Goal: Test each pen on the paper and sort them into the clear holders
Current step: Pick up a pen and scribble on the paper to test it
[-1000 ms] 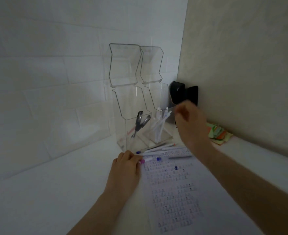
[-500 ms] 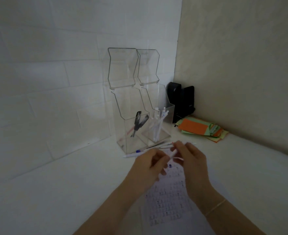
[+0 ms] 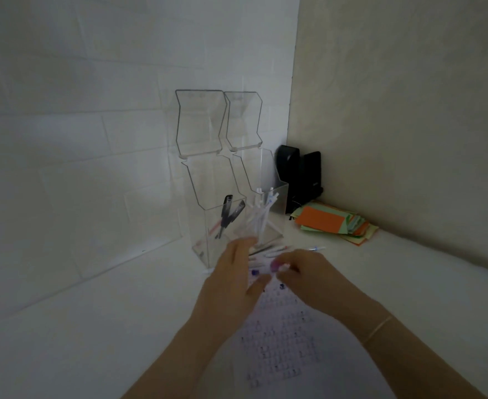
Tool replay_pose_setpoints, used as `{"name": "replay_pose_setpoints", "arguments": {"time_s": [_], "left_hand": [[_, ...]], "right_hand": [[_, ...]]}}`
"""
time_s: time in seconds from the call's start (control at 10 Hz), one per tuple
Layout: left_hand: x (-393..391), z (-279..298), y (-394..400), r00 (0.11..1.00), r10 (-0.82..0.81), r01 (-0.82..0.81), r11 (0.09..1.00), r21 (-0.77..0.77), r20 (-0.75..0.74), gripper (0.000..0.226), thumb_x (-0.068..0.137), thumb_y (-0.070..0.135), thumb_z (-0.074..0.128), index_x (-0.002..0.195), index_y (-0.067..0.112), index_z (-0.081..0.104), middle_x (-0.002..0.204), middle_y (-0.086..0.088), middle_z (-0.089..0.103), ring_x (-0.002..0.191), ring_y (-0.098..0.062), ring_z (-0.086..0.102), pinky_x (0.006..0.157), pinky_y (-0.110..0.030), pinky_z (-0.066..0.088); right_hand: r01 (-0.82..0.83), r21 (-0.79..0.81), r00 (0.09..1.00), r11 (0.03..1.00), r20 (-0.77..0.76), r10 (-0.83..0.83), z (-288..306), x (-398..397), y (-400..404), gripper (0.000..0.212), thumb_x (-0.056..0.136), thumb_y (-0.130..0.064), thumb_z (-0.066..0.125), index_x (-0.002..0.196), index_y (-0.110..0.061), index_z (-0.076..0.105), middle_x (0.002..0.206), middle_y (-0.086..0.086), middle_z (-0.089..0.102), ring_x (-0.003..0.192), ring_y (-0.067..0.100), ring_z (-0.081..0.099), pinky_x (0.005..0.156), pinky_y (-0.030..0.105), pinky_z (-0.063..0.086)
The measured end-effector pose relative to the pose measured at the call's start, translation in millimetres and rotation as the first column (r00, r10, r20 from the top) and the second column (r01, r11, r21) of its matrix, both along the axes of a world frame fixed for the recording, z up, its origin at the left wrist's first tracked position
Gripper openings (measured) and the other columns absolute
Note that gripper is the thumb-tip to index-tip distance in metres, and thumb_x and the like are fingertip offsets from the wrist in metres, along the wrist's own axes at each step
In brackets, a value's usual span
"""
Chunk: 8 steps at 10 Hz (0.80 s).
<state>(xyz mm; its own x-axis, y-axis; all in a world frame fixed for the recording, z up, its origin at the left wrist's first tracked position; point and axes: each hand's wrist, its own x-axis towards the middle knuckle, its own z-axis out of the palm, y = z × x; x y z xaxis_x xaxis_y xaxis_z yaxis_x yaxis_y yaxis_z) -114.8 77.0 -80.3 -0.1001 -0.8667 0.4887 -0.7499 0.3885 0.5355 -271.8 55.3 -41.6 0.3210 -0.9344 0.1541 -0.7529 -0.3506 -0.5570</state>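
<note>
Two clear holders stand in the corner with their lids up. The left holder (image 3: pixel 205 240) has dark pens in it and the right holder (image 3: pixel 280 197) has white pens. Several loose pens (image 3: pixel 271 250) lie on the white surface just in front of them. My right hand (image 3: pixel 312 280) pinches a pen with a pink end (image 3: pixel 276 265) over the top edge of the scribbled paper (image 3: pixel 280 341). Close beside it on the left is my left hand (image 3: pixel 234 283), blurred, with straight fingers and the thumb out. A purple cap (image 3: pixel 254 272) lies between the hands.
A black device (image 3: pixel 300 177) stands in the corner behind the right holder. To its right, a stack of orange and green paper slips (image 3: pixel 335 223) lies against the beige wall. White tiled wall runs along the left.
A second ago my right hand was up at the right holder and my left rested on the pens. Both met on a pen above the paper; now the left has drawn slightly left.
</note>
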Motion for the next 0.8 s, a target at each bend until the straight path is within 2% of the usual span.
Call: {"name": "replay_pose_setpoints", "arguments": {"time_s": [0.1, 0.2, 0.3, 0.4, 0.5, 0.6, 0.7, 0.8], "left_hand": [[4, -11, -4, 0.943, 0.012, 0.049, 0.984, -0.174, 0.332, 0.027, 0.092, 0.035, 0.045, 0.111, 0.025, 0.061, 0.099, 0.010, 0.063, 0.080, -0.006, 0.062, 0.062, -0.017, 0.045], [5, -12, -6, 0.936, 0.109, -0.046, 0.981, -0.189, 0.336, 0.027, 0.093, 0.035, 0.042, 0.077, 0.024, 0.060, 0.061, 0.011, 0.059, 0.048, -0.004, 0.055, 0.046, -0.013, 0.032], [4, -12, -3, 0.974, 0.112, -0.094, 0.991, -0.097, 0.199, 0.029, 0.101, 0.037, 0.030, 0.101, 0.021, 0.055, 0.077, 0.009, 0.060, 0.065, -0.009, 0.056, 0.057, -0.015, 0.033], [-5, -15, 2, 0.992, -0.059, 0.064, 0.997, -0.046, 0.111, 0.047, 0.097, 0.048, 0.020, 0.116, 0.022, 0.054, 0.097, 0.004, 0.067, 0.084, -0.013, 0.062, 0.076, -0.021, 0.046], [-12, -13, 8, 0.972, -0.208, 0.211, 0.977, -0.012, 0.107, 0.054, 0.093, 0.053, 0.016, 0.110, 0.025, 0.058, 0.094, 0.010, 0.068, 0.079, -0.008, 0.061, 0.073, -0.016, 0.046], [-10, -12, 8, 0.975, -0.223, 0.222, 0.974, 0.030, 0.007, 0.038, 0.098, 0.048, 0.028, 0.089, 0.036, 0.063, 0.078, 0.021, 0.064, 0.079, 0.005, 0.057, 0.069, -0.003, 0.037], [-10, -11, 7, 0.961, -0.241, 0.252, 0.965, 0.070, -0.132, 0.041, 0.094, 0.057, 0.028, 0.067, 0.047, 0.057, 0.074, 0.019, 0.066, 0.076, 0.000, 0.062, 0.077, -0.016, 0.046], [-11, -7, 8, 0.946, -0.240, 0.271, 0.955, 0.123, -0.217, 0.044, 0.095, 0.054, 0.034, 0.061, 0.040, 0.059, 0.072, 0.014, 0.068, 0.072, -0.003, 0.063, 0.076, -0.018, 0.047]], "right_hand": [[-0.084, -0.133, 0.928, 0.988, -0.371, 0.029, 9, 3, 4, 0.021, 0.089, -0.031, 0.053, 0.104, -0.029, 0.068, 0.106, -0.001, 0.063, 0.096, 0.016, 0.059, 0.086, 0.029, 0.042], [0.014, -0.648, 0.903, 0.762, -0.320, -0.288, 2, -5, -12, 0.035, 0.069, -0.041, 0.075, 0.098, -0.022, 0.069, 0.093, 0.002, 0.062, 0.087, 0.025, 0.059, 0.084, 0.038, 0.037], [0.350, -0.176, 0.881, 0.920, 0.396, -0.259, 5, -8, -14, 0.056, 0.067, -0.025, 0.081, 0.116, -0.014, 0.054, 0.098, 0.004, 0.054, 0.089, 0.024, 0.055, 0.078, 0.036, 0.043], [-0.251, 0.535, 0.654, 0.807, 0.708, -0.267, 6, 5, 1, 0.017, 0.081, -0.022, 0.070, 0.082, -0.011, 0.058, 0.072, 0.005, 0.056, 0.055, 0.014, 0.052, 0.052, 0.026, 0.045], [-0.257, 0.448, 0.639, 0.856, 0.744, -0.197, -14, 13, 2, 0.026, 0.084, -0.022, 0.068, 0.071, -0.004, 0.054, 0.049, 0.005, 0.043, 0.037, 0.014, 0.037, 0.037, 0.021, 0.032], [-0.289, 0.404, 0.555, 0.868, 0.809, -0.192, -21, 16, 1, 0.021, 0.090, -0.018, 0.060, 0.079, 0.000, 0.057, 0.053, 0.010, 0.039, 0.038, 0.017, 0.036, 0.035, 0.022, 0.034], [-0.346, 0.408, 0.505, 0.845, 0.840, -0.198, -19, 15, 0, 0.039, 0.092, -0.016, 0.057, 0.054, -0.006, 0.048, 0.051, 0.009, 0.034, 0.035, 0.017, 0.036, 0.035, 0.022, 0.036], [-0.395, 0.426, 0.497, 0.814, 0.844, -0.201, -16, 15, 2, 0.043, 0.092, -0.018, 0.055, 0.051, -0.011, 0.046, 0.047, 0.009, 0.033, 0.034, 0.017, 0.038, 0.037, 0.023, 0.037]]}}
